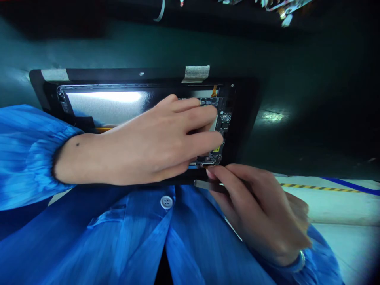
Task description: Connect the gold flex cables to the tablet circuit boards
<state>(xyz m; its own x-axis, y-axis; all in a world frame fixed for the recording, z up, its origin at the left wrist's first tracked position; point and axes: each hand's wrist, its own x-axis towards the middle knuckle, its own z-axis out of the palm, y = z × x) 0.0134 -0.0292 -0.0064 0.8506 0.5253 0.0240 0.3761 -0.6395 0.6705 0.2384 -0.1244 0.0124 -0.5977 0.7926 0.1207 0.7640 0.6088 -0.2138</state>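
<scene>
Dark bench (311,99) below, the left hand (148,144) presses a taped frame's (118,75) circuit board (225,124); the right hand (261,213) grips tweezers (209,186).

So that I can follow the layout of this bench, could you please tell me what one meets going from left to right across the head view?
Blue sleeve → left hand → circuit board → right hand, holding a slim dark tool → yellow-and-black striped tape.

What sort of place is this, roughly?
Probably an electronics assembly or repair bench. An opened tablet shows its circuit board, the right hand holds a slim tool, and the person wears a blue smock over a dark green mat.
</scene>
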